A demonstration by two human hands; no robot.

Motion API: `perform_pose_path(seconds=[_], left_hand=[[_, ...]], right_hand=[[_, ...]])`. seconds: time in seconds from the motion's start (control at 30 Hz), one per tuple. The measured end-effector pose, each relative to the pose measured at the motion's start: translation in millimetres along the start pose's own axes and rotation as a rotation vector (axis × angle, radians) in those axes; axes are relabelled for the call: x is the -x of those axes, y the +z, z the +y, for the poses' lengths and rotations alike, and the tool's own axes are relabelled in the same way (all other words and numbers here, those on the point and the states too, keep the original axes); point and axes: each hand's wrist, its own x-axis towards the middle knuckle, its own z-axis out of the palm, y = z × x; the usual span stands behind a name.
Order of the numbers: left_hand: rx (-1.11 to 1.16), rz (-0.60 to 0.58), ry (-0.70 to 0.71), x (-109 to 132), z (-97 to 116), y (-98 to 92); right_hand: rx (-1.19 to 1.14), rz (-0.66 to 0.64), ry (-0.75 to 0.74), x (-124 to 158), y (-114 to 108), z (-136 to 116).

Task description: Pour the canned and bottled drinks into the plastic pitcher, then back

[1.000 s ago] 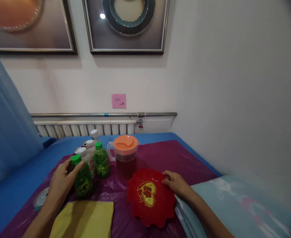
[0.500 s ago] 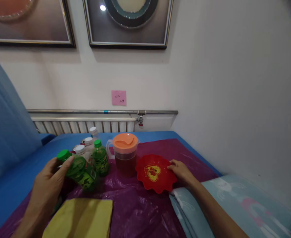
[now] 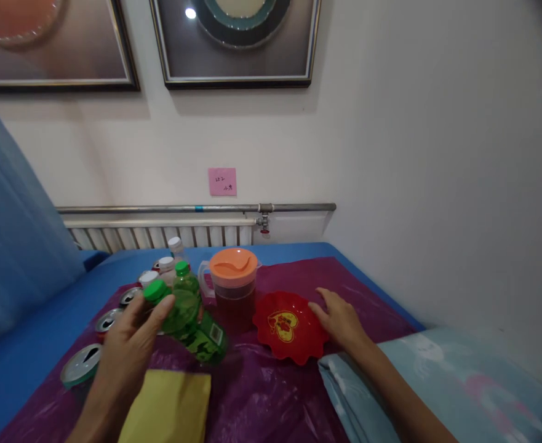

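Blue cover: we see it (image 3: 298, 251) spread beneath everything, with the purple plastic sheet (image 3: 271, 394) over its middle.
Light-blue blanket: it lies folded (image 3: 418, 381) at our right, under our right forearm.
Lidded jug: the clear jug (image 3: 235, 301) with the orange lid stands upright, dark liquid inside, just behind the tilted bottle.
Scalloped red plate: it (image 3: 291, 326) lies on the sheet, right of the jug and nearer us; a second ago it sat closer to us and our right hand gripped its rim.
Right hand: ours (image 3: 344, 320) has let go of that rim; its fingers are apart beside the plate, and we cannot tell whether the thumb touches it.
Left hand: our fingers (image 3: 130, 341) are clamped around the neck of the green-capped bottle (image 3: 194, 332), now carried rightward and tilted, base toward the plate; a second ago it was upright and farther left.
Standing bottles: another green one (image 3: 187, 284) and three white-capped ones (image 3: 166, 264) are grouped behind it.
Opened cans: a row (image 3: 109, 321) shows left of our left hand, more of it visible than half a second ago.
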Motion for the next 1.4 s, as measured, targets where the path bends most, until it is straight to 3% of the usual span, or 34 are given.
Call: perform_pose_path(seconds=[0.07, 0.13, 0.2, 0.27, 0.37, 0.47, 0.63, 0.73, 0.87, 0.97, 1.1, 1.3, 1.4], left_hand=[[0.058, -0.045, 0.003, 0.9, 2.8, 13.7], [0.103, -0.093, 0.012, 3.7, 6.8, 29.6], [0.123, -0.112, 0.022, 8.6, 12.0, 45.8], [0.144, -0.113, 0.036, 14.3, 17.8, 59.4], [0.171, -0.123, 0.070, 20.6, 24.2, 72.2], [0.147, -0.119, 0.090, 23.3, 24.3, 79.2], [0.168, -0.160, 0.032, 24.5, 15.2, 89.7], [0.099, -0.177, 0.055, 25.3, 14.3, 92.2], [-0.167, -0.180, 0.177, 26.1, 17.3, 91.8], [-0.183, -0.132, 0.150, 26.3, 12.1, 89.4], [-0.142, -0.034, 0.025, 28.1, -16.4, 81.5], [-0.246, -0.176, -0.170, 38.3, -91.1, 81.0], [-0.215, -0.220, -0.231, 39.6, -112.0, 82.8]], right_hand=[[-0.072, -0.102, -0.123, 15.1, -9.6, -34.0], [-0.240, -0.337, -0.315, 31.6, -17.0, -70.6], [-0.282, -0.462, -0.435, 44.7, -20.0, -102.1], [-0.298, -0.501, -0.499, 50.0, -18.3, -122.9], [-0.396, -0.530, -0.546, 43.9, -11.3, -132.1], [-0.468, -0.527, -0.537, 31.9, -5.2, -124.6], [-0.613, -0.651, -0.544, 20.1, -1.2, -99.0], [-0.572, -0.611, -0.516, 13.0, -3.3, -80.1], [-0.469, -0.565, -0.578, 0.9, -9.0, -58.9], [-0.369, -0.476, -0.626, -7.4, -11.2, -46.3], [-0.324, -0.338, -0.596, -18.7, -12.5, -29.8], [-0.559, -0.258, -0.409, -31.5, -17.7, -16.0], [-0.573, -0.238, -0.353, -31.5, -18.8, -14.9]])
